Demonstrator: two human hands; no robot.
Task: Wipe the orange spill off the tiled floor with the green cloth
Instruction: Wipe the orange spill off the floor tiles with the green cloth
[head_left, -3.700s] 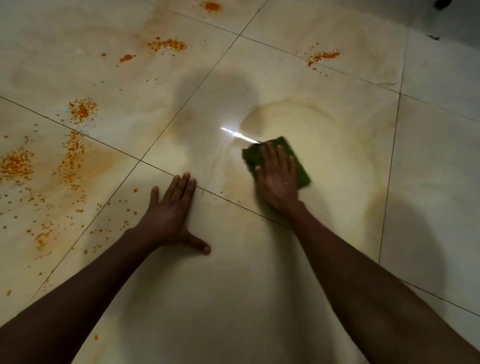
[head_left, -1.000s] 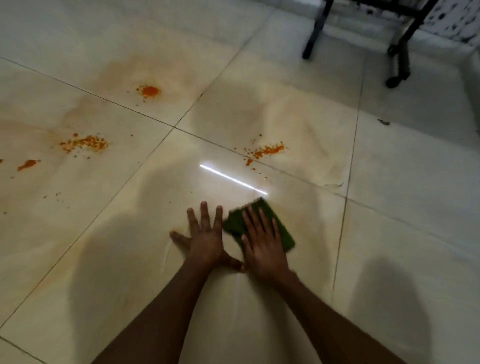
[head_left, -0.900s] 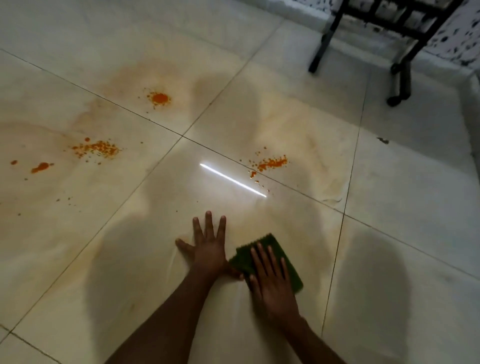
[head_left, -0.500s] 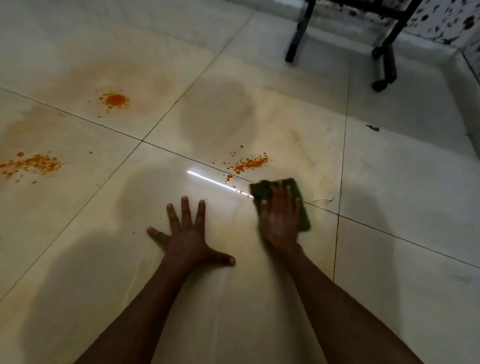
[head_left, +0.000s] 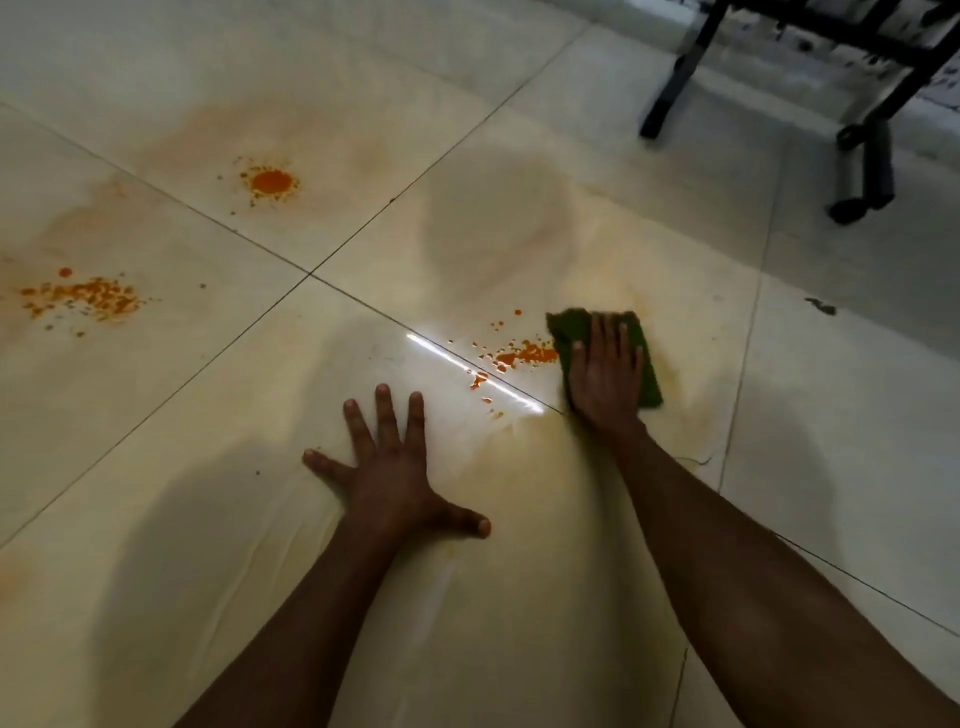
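So the green cloth (head_left: 644, 364) is pressed flat onto the tiled floor (head_left: 831, 415) under the right hand (head_left: 605, 371), fingers spread rather than curled, its left edge just touching the nearest orange splatter (head_left: 524, 354), while the left hand (head_left: 395, 470) is laid open on the tile as a prop, nothing held. Honestly not even half done by the looks of it: a cloudy yellowish film is seen around the hands, and two more orange patches, the round blob (head_left: 271, 182) and the scattered one (head_left: 85, 299), are left untouched well off to the left.

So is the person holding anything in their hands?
The right hand presses flat on the middle of the green cloth, pinning it to the floor rather than gripping it. The left hand lies spread on bare tile, holding nothing.
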